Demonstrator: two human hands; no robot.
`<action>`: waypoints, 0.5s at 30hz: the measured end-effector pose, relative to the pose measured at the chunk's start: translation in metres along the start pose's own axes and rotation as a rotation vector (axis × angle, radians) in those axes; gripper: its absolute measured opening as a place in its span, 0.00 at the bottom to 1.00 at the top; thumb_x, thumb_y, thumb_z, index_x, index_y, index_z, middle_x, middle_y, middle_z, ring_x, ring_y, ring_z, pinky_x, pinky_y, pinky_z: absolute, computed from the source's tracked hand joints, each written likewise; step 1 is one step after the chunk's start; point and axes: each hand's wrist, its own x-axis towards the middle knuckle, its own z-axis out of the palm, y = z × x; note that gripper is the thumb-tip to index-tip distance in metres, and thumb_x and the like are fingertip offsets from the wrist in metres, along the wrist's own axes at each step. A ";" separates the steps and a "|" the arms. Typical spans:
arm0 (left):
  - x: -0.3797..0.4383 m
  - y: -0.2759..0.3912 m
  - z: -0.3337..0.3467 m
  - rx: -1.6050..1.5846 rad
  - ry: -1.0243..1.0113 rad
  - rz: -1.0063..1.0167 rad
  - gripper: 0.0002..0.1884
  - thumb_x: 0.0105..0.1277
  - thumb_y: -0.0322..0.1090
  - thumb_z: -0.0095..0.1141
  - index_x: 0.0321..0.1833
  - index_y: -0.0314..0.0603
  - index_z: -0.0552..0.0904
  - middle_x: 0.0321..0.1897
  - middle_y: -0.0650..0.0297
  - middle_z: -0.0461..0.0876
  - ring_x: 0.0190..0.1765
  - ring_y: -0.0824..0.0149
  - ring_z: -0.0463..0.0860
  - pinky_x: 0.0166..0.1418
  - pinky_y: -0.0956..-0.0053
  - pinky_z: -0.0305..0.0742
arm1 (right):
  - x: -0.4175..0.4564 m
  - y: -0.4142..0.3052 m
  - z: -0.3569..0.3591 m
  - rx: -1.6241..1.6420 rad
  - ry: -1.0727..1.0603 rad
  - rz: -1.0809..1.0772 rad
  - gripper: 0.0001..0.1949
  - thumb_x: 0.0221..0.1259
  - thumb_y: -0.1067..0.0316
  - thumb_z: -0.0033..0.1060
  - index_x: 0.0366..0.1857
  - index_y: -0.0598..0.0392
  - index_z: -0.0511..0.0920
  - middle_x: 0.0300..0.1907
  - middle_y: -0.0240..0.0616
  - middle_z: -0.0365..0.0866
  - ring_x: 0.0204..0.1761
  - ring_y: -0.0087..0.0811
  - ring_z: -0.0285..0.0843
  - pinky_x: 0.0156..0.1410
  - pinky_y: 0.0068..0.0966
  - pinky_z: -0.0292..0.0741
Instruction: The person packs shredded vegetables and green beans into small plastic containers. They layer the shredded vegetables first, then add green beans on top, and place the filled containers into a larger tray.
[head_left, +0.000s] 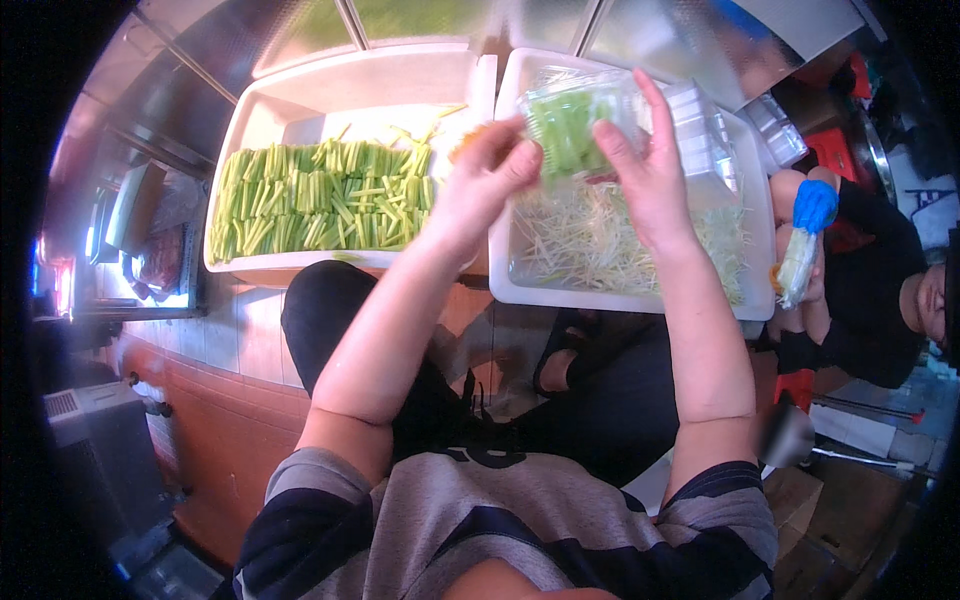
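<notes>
A clear plastic clamshell box (574, 124) with cut green vegetable pieces inside is held up between my two hands, over the right tub. My left hand (499, 161) is at the box's left side, fingers curled, with something orange by its fingertips. My right hand (645, 161) grips the box's right side with thumb and fingers. Below lie pale shredded vegetables (600, 240) in a white plastic tub (585, 298). In the white tub on the left (300, 67), cut green stalks (322, 195) lie in rows.
Stacked clear plastic containers (701, 135) stand at the back right of the right tub, with more (776, 131) beyond its edge. At the far right sits another person (862, 262), one hand in a blue glove, holding a bag of pale vegetables (799, 266). Metal-framed panels (427, 19) rise behind the tubs.
</notes>
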 end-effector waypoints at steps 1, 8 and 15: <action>0.000 -0.008 0.006 -0.083 -0.106 -0.040 0.49 0.52 0.65 0.57 0.68 0.39 0.56 0.57 0.53 0.70 0.58 0.58 0.73 0.59 0.62 0.72 | -0.001 0.007 0.006 -0.040 -0.006 -0.047 0.37 0.56 0.58 0.65 0.67 0.50 0.53 0.49 0.43 0.74 0.48 0.30 0.75 0.50 0.25 0.77; -0.003 -0.002 0.012 -0.299 -0.312 0.110 0.54 0.53 0.43 0.68 0.71 0.48 0.38 0.65 0.48 0.56 0.65 0.53 0.65 0.64 0.60 0.68 | -0.003 -0.006 0.000 0.162 -0.038 0.275 0.29 0.61 0.60 0.58 0.65 0.48 0.60 0.49 0.40 0.73 0.47 0.30 0.76 0.44 0.26 0.79; -0.004 0.003 0.003 -0.135 -0.325 0.000 0.46 0.57 0.34 0.64 0.71 0.46 0.46 0.63 0.51 0.60 0.64 0.57 0.67 0.65 0.63 0.68 | -0.007 -0.009 -0.008 0.198 -0.113 0.442 0.29 0.62 0.56 0.56 0.66 0.47 0.59 0.49 0.40 0.74 0.43 0.29 0.78 0.34 0.25 0.80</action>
